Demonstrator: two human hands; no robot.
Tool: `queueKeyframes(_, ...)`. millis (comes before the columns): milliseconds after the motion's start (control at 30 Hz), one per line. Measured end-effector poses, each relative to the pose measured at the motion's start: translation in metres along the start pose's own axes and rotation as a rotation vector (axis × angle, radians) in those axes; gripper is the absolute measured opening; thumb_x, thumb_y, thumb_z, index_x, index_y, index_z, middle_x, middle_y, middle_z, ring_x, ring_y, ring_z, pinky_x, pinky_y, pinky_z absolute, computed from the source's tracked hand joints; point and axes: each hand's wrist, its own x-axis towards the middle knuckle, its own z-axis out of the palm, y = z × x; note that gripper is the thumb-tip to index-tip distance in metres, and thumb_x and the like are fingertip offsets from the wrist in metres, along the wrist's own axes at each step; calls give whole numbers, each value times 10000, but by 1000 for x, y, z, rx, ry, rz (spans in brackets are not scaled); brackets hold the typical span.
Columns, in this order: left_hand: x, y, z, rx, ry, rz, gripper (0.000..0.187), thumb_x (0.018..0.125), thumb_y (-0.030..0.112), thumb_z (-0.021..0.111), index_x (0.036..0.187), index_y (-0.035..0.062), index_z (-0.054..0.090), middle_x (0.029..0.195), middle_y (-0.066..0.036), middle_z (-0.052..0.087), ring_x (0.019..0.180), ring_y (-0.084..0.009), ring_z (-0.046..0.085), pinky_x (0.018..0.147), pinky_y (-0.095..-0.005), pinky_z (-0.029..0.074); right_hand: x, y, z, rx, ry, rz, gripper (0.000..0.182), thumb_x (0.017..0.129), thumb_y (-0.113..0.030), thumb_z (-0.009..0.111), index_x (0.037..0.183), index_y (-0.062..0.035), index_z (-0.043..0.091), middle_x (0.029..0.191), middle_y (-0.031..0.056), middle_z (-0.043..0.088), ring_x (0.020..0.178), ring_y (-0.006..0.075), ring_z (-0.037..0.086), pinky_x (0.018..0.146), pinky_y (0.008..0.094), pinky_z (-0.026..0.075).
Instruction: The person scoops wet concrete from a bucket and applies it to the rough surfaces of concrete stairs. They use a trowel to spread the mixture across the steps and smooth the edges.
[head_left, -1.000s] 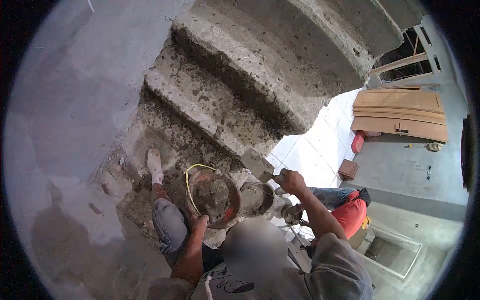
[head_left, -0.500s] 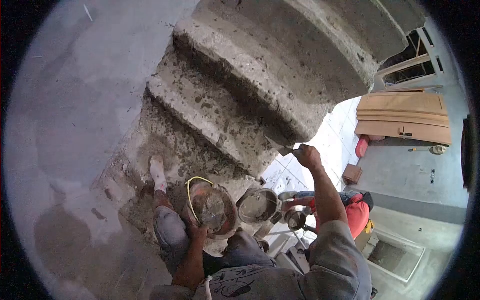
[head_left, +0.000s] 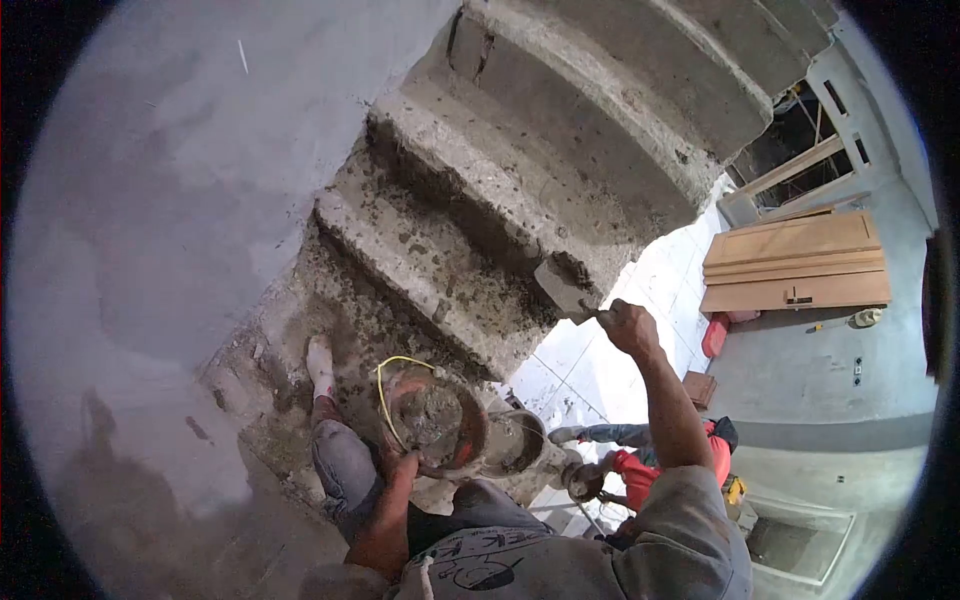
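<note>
My right hand [head_left: 628, 328] is closed around the handle of a trowel [head_left: 563, 292]. The trowel's flat blade lies against the riser near the outer end of a rough concrete step [head_left: 430, 255], with a dark patch of mortar [head_left: 574, 267] at its upper edge. Down by my legs, my left hand [head_left: 402, 466] grips the rim of a bucket [head_left: 474, 440] with a yellow handle. Grey mortar [head_left: 428, 412] fills part of the bucket. A second bucket [head_left: 536, 437] stands right beside it.
More curved steps [head_left: 610, 120] rise toward the upper right. A grey wall [head_left: 200, 180] runs along the left. Beyond the stair's open edge is a white tiled floor [head_left: 575, 360], with stacked wooden door panels [head_left: 795, 262]. A person in a red shirt [head_left: 640, 478] bends over below at the right.
The trowel blade has turned its flat face into view and now sits against the riser. The whole view has shifted slightly. My left hand stays on the bucket.
</note>
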Motion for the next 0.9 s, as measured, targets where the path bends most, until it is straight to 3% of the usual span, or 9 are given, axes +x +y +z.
queueKeyframes(100, 5, 3, 18, 89, 35, -23, 706, 684, 111, 658, 1306, 6, 342, 1015, -156, 583, 842, -303, 589, 720, -410, 485, -22, -18, -28, 43, 49, -68, 271, 778, -298, 609, 784, -28, 606, 719, 185, 624, 711, 372, 613, 621, 430, 486)
queueKeyframes(267, -71, 103, -4, -218, 199, 2, 650, 628, 25, 650, 1230, 20, 403, 960, -148, 581, 754, -280, 597, 617, -410, 523, -95, -62, -12, 263, 85, -229, 190, 783, -260, 605, 826, -74, 605, 703, 148, 579, 677, 329, 600, 586, 435, 481)
queueKeyframes(367, -105, 132, -18, -354, 134, 145, 627, 640, 14, 636, 1224, 47, 410, 912, -138, 582, 712, -252, 591, 532, -394, 504, -136, -93, 34, -88, -175, -489, 150, 773, -168, 557, 888, -84, 604, 793, 134, 586, 795, 299, 588, 689, 419, 445)
queueKeyframes(433, -112, 150, -23, -431, 26, 13, 563, 637, -4, 623, 1170, 58, 451, 889, -119, 580, 719, -226, 593, 454, -341, 470, -147, -100, 53, -400, -461, -641, 232, 758, -162, 538, 974, -91, 586, 890, 126, 576, 848, 271, 566, 789, 399, 387)
queueKeyframes(467, -114, 158, -24, -431, 38, 7, 563, 637, -4, 623, 1170, 58, 451, 889, -119, 580, 719, -226, 593, 454, -341, 470, -150, -96, 53, -393, -464, -652, 232, 758, -162, 538, 974, -91, 586, 890, 126, 576, 848, 271, 566, 789, 399, 387)
queueKeyframes(567, -118, 177, -27, -413, 48, 11, 498, 634, 1, 627, 1105, 54, 478, 839, -91, 578, 663, -214, 592, 428, -304, 456, -145, -80, 47, -217, -65, -489, 223, 769, -171, 522, 970, -104, 591, 886, 117, 571, 919, 252, 526, 800, 383, 370)
queueKeyframes(700, -121, 200, -22, -563, 45, 245, 405, 646, 10, 629, 1032, 43, 512, 754, -77, 585, 569, -199, 582, 420, -313, 465, -134, -60, 29, -142, -21, -373, 206, 762, -153, 547, 958, -103, 588, 886, 128, 565, 897, 267, 528, 780, 392, 388)
queueKeyframes(800, -142, 241, -33, -641, 61, 170, 342, 655, 15, 625, 983, 41, 532, 753, -85, 587, 568, -201, 587, 441, -324, 483, -131, -51, 28, -7, -58, -285, 223, 729, -160, 603, 937, -82, 581, 880, 137, 569, 878, 305, 539, 750, 420, 428)
queueKeyframes(900, -111, 253, -42, -549, -1, 106, 161, 660, 103, 675, 761, 14, 586, 637, -75, 575, 471, -212, 570, 434, -361, 456, -120, -61, 23, 235, 49, -131, 241, 699, -174, 630, 890, -46, 559, 817, 163, 572, 822, 372, 555, 727, 462, 458)
